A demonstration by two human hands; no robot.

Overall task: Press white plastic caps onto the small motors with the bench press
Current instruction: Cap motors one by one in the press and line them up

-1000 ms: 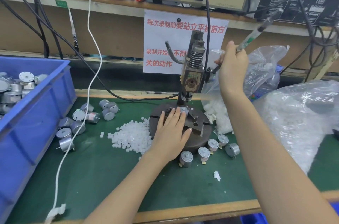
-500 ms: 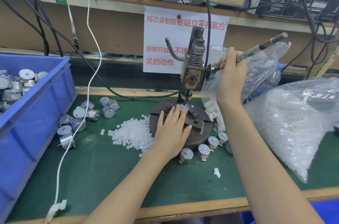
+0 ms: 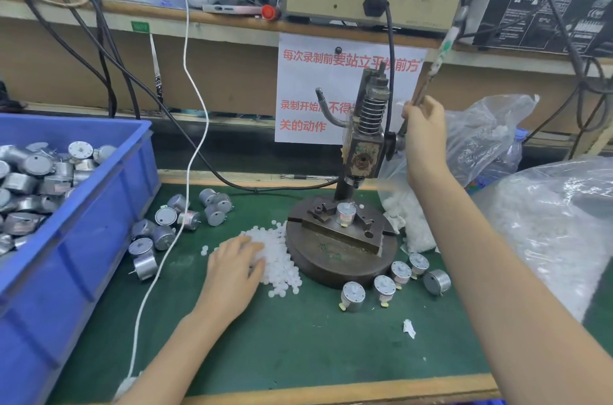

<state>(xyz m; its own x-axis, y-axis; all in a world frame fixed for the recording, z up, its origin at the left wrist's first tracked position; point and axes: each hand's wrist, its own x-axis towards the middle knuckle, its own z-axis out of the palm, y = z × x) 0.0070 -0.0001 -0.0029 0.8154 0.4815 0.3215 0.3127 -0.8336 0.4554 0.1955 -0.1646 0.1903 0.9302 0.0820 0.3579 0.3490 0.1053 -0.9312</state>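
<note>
One motor (image 3: 345,212) seated upright in the fixture of the press (image 3: 363,155), under the ram. Spread loosely on the cap pile (image 3: 282,267) beside the base, the left hand (image 3: 235,267), nothing plainly pinched. Wrapped round the raised lever (image 3: 439,52), the right hand (image 3: 424,132). Best to pick a single cap, set it square on the shaft, clear the fingers, then pull down smoothly, no jerk.
</note>
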